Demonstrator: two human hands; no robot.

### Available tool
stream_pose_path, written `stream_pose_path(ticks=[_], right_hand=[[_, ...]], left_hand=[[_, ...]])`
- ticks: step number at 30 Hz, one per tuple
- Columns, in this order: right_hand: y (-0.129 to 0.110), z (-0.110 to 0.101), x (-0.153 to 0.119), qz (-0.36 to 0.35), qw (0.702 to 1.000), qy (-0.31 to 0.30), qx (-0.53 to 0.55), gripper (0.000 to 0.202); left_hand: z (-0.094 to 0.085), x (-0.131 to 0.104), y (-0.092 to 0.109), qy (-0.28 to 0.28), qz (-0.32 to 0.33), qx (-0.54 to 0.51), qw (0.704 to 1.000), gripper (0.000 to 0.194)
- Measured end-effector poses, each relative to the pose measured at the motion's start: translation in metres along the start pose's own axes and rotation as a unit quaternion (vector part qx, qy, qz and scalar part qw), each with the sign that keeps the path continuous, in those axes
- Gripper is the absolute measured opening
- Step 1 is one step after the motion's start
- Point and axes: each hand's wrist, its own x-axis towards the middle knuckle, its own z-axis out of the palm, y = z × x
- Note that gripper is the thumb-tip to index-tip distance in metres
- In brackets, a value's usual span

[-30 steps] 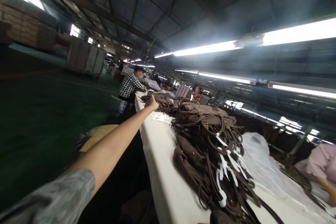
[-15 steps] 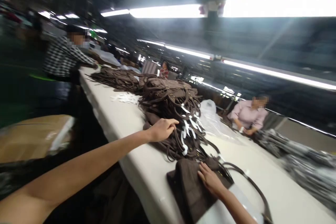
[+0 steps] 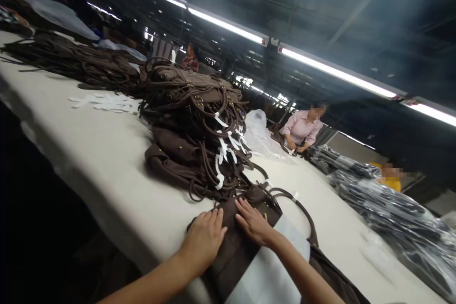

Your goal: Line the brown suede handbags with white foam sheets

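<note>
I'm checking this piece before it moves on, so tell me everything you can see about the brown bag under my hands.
The brown bag lies flat at the near edge of the white table, dark brown, of a soft suede-like fabric. Small brass-coloured studs sit near its top, and a long loop handle curves out onto the table. The left hand and right hand press on it, palms down. A white sheet lies across its near part. The bag pile touches its far end.

Table: long white table (image 3: 89, 152)
On it: big pile of brown strappy bags (image 3: 192, 123) — small white paper tags (image 3: 107, 102) — shiny plastic-wrapped bundles (image 3: 384, 199)
</note>
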Motion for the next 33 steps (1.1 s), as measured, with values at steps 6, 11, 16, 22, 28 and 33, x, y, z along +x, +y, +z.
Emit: stream_pose_path(ticks=[6, 11, 16, 22, 28, 33], right_hand=[[-0.009, -0.005, 0.004, -0.003, 0.999, -0.032, -0.027, 0.066], [-0.011, 0.009, 0.012, 0.005, 0.993, 0.043, -0.110, 0.060], [-0.018, 0.026, 0.011, 0.057, 0.973, 0.165, -0.151, 0.065], [-0.003, 0.019, 0.028, 0.058, 0.991, 0.106, -0.059, 0.080], [0.007, 0.002, 0.055, 0.023, 0.995, 0.059, 0.071, 0.072], [-0.001, -0.023, 0.046, 0.030, 0.988, 0.080, 0.129, 0.066]], left_hand=[[0.016, -0.013, 0.000, 0.051, 0.024, 0.069, 0.996, 0.042], [0.022, -0.010, -0.010, 0.101, 0.087, 0.032, 0.991, 0.042], [0.018, -0.012, -0.011, 0.080, 0.090, 0.012, 0.993, 0.040], [0.016, -0.012, -0.006, 0.048, 0.068, 0.013, 0.996, 0.039], [0.013, -0.006, -0.005, 0.038, 0.075, 0.015, 0.996, 0.040], [0.000, -0.013, -0.002, 0.035, 0.058, -0.042, 0.997, 0.038]])
